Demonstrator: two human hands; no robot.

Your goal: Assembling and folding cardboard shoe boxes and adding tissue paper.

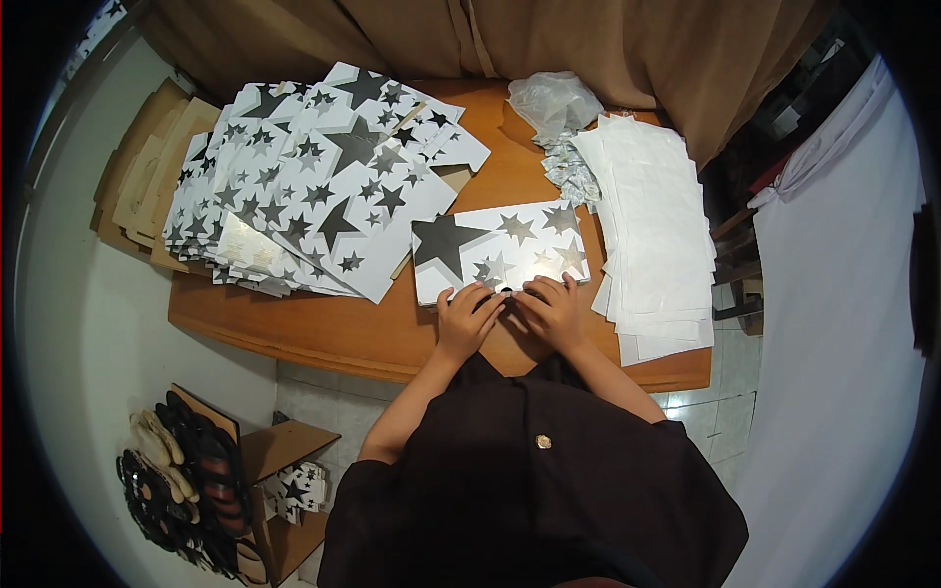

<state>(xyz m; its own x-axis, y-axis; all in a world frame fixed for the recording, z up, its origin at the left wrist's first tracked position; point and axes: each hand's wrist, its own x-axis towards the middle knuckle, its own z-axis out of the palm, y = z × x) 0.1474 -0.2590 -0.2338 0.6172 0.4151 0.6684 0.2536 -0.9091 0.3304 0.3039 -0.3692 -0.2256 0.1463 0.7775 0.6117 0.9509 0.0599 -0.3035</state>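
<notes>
A flat white cardboard box (502, 247) printed with black and grey stars lies near the table's front edge. My left hand (469, 319) grips its near edge, with the fingers over the top. Close beside it, my right hand (552, 314) grips the same edge in the same way. Between the two hands a small dark spot shows at the box's edge. The thumbs sit near that spot, and the undersides of the fingers are hidden.
Star-printed cardboard sheets (323, 186) form a large pile at left, over brown cardboard (147, 171). White paper sheets (657, 225) are stacked at right, beside small packets (570, 169) and a clear plastic bag (555, 102). Shoes (186, 480) stand at lower left, below the wooden table (294, 328).
</notes>
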